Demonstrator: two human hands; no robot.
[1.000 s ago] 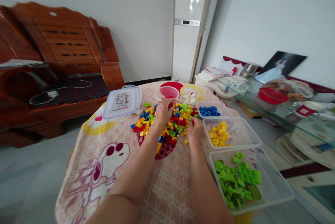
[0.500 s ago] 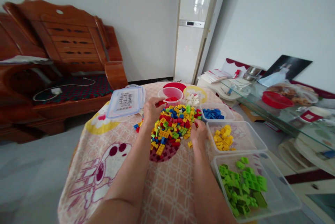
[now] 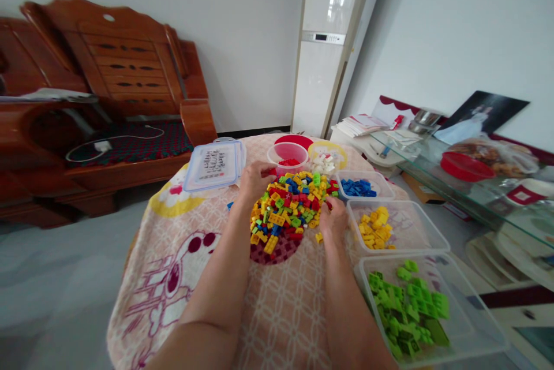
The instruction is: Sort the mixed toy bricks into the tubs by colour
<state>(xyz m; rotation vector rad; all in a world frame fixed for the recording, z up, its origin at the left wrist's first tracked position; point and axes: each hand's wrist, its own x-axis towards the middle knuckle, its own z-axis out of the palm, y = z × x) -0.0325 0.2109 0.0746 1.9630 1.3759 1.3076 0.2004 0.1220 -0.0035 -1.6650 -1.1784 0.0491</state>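
Note:
A heap of mixed toy building bricks (image 3: pixel 288 208) in red, yellow, blue and green lies on the tablecloth in front of me. My left hand (image 3: pixel 255 180) is at the heap's upper left edge, thumb and fingers closed on a red brick (image 3: pixel 270 172) just short of a pink bowl (image 3: pixel 277 153) with red bricks inside. On the heap's right side, my right hand (image 3: pixel 333 219) pinches another red brick (image 3: pixel 329 204), partly hidden by the fingers.
Clear boxes of blue bricks (image 3: pixel 357 188), yellow bricks (image 3: pixel 375 228) and green bricks (image 3: pixel 407 312) line the right side. White bricks (image 3: pixel 324 164) lie behind the heap. Lids (image 3: pixel 214 165) rest at the left. A glass-topped stand (image 3: pixel 415 171) is beyond the table.
The whole view has shifted slightly, so things appear a little further right. Both hands stay near the same spots at the heap, each still with a red brick.

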